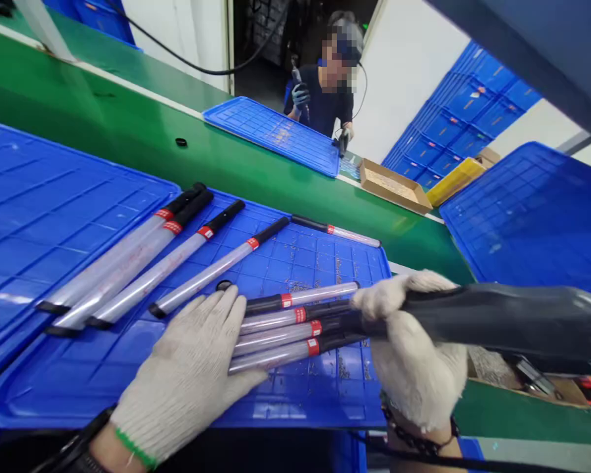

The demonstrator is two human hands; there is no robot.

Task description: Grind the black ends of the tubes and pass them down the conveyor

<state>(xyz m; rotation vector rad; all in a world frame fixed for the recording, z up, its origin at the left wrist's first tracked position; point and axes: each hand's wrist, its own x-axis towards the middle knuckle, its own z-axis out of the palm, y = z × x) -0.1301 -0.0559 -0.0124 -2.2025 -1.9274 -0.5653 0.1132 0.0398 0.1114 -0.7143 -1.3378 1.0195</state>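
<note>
The left hand (192,368) is lying flat, fingers spread, on four tubes (295,328) resting on a blue tray (300,401). The right hand (414,348) is gripping a dark tool (512,318) against their black ends. A green bench (128,138) is running past; blue crates (473,112) are lining the white wall, where another person (325,85) is working.

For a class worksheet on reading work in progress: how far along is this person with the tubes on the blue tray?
Looks done: four tubes lie fanned out at the tray's left, and one rests at its far edge. In hand: the left hand presses flat on a bunch of four tubes, while the right hand holds a dark tool at their black ends. Left: likely those four.
</note>
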